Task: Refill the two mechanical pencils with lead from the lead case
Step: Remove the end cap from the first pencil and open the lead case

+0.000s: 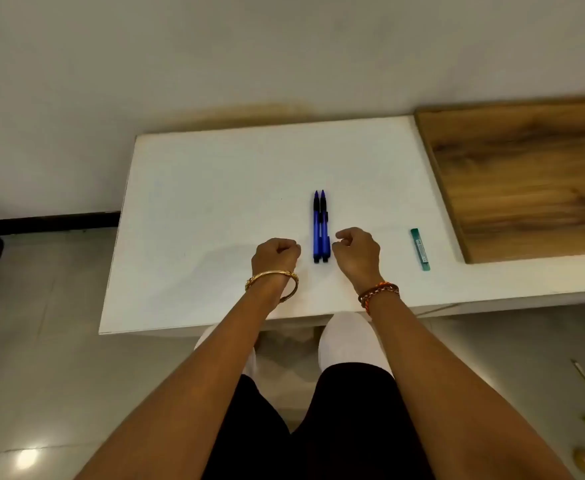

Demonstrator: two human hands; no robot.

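Two blue mechanical pencils (321, 226) are laid side by side, touching, near the middle of the white surface (215, 202), their tips pointed away from the person. The green lead case (420, 249) is laid flat well to the right of them, near the wooden board (526, 174). The left hand (275, 258) is rested just left of the pencils, its fingers curled into a loose fist with nothing held. The right hand (355, 252) is placed just right of the pencils, fingers likewise curled and nothing gripped.

Nothing appears to have been refilled yet; picking up the first pencil is judged to be the step in hand. It would best be done by pinching one barrel near its middle so that the neighbouring pencil is not rolled away, the near end cap being kept reachable for removal. The lead case should be opened over the surface, since thin leads are easily snapped or lost.
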